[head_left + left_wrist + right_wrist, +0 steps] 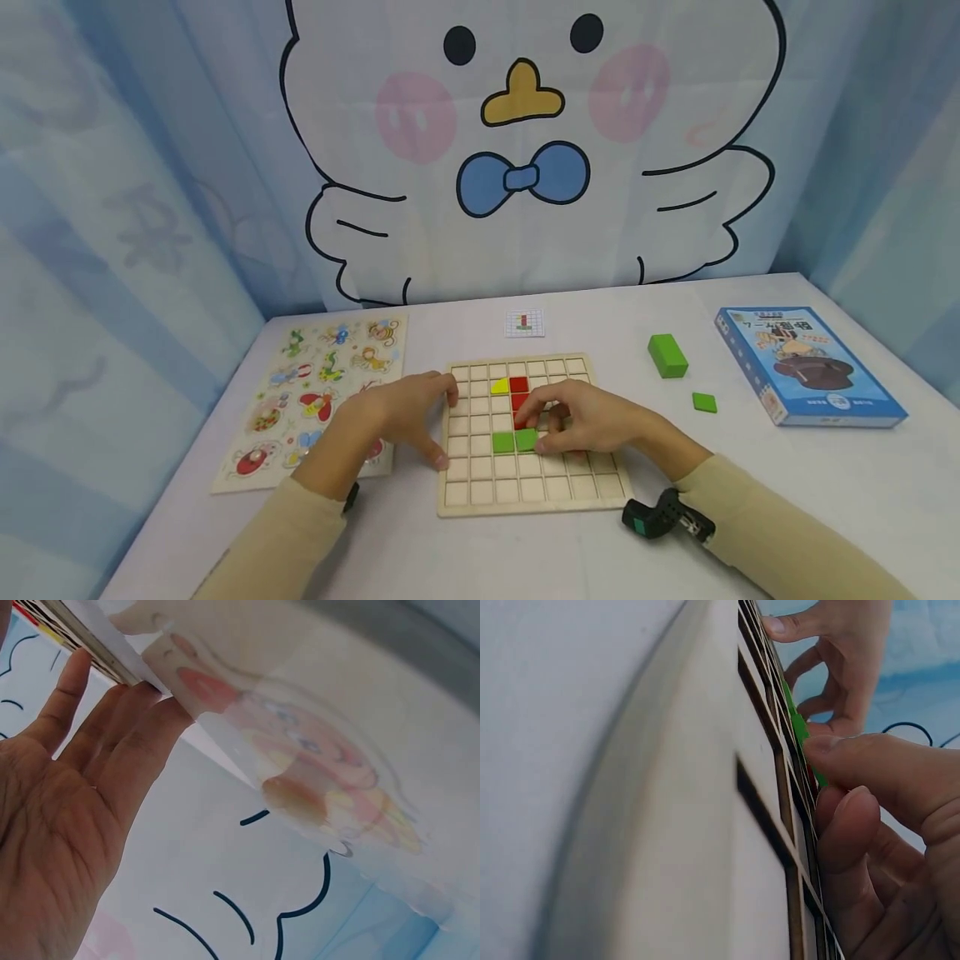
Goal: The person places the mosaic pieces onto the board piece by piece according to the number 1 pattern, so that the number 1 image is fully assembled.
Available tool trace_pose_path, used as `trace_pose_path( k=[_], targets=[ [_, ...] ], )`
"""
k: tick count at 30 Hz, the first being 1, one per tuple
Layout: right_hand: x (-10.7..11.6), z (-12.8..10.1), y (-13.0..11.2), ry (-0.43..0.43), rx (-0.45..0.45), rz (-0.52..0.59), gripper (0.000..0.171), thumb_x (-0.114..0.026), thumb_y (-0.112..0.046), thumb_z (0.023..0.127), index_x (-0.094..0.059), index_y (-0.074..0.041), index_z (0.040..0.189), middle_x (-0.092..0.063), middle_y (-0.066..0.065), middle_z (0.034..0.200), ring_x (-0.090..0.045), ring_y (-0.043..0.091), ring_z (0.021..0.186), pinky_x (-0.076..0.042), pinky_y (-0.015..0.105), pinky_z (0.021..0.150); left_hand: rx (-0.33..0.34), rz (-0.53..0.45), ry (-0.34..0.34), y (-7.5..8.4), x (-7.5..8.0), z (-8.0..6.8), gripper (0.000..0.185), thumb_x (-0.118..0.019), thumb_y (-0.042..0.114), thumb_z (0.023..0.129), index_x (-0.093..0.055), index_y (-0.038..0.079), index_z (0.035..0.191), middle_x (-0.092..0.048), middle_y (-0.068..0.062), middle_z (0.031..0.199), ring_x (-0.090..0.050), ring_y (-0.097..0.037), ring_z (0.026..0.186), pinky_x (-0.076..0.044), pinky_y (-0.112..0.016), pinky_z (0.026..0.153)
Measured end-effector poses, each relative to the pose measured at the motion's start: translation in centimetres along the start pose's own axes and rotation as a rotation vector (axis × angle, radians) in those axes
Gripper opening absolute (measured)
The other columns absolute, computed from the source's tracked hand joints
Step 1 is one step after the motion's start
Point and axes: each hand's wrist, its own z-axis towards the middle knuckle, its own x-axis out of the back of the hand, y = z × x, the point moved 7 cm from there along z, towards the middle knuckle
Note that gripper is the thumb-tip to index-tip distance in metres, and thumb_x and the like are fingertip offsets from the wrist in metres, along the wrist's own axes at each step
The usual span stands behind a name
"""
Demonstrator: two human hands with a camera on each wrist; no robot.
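A wooden grid board lies on the white table in the head view. It holds a yellow triangle, red pieces and a green square. My right hand rests on the board, its fingertips pinching a second green piece beside the first green square. My left hand lies with straight fingers against the board's left edge, steadying it. In the left wrist view the palm is flat with fingers touching the board's edge. The right wrist view shows the green piece edge-on.
A wooden animal puzzle lies left of the board. A small pattern card sits behind it. A green block and a flat green square lie to the right, with a blue game box beyond. A cartoon curtain backs the table.
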Motion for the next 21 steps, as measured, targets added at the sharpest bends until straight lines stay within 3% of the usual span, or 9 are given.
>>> trace_pose_path(
  k=[13, 21],
  targets=[
    [0.11, -0.23, -0.10, -0.011, -0.012, -0.005, 0.029, -0.075, -0.007, 0.092, -0.067, -0.008, 0.120, -0.061, 0.014, 0.110, -0.058, 0.011, 0.066, -0.052, 0.026, 0.054, -0.019, 0.006, 0.004, -0.07, 0.04, 0.13, 0.073, -0.097, 0.043, 0.067, -0.053, 0.025, 0.122, -0.056, 0.004, 0.126, -0.051, -0.017, 0.113, -0.047, -0.042, 0.104],
    [-0.03, 0.35, -0.50, 0.010, 0.003, -0.086, 0.029, -0.075, -0.007, 0.092, -0.068, -0.012, 0.120, -0.062, 0.009, 0.105, -0.063, 0.013, 0.069, -0.054, 0.027, 0.056, -0.018, -0.009, 0.005, -0.54, 0.06, -0.09, 0.072, -0.096, 0.043, 0.068, -0.053, 0.026, 0.123, -0.056, 0.003, 0.129, -0.052, -0.016, 0.115, -0.045, -0.042, 0.106]
  ],
)
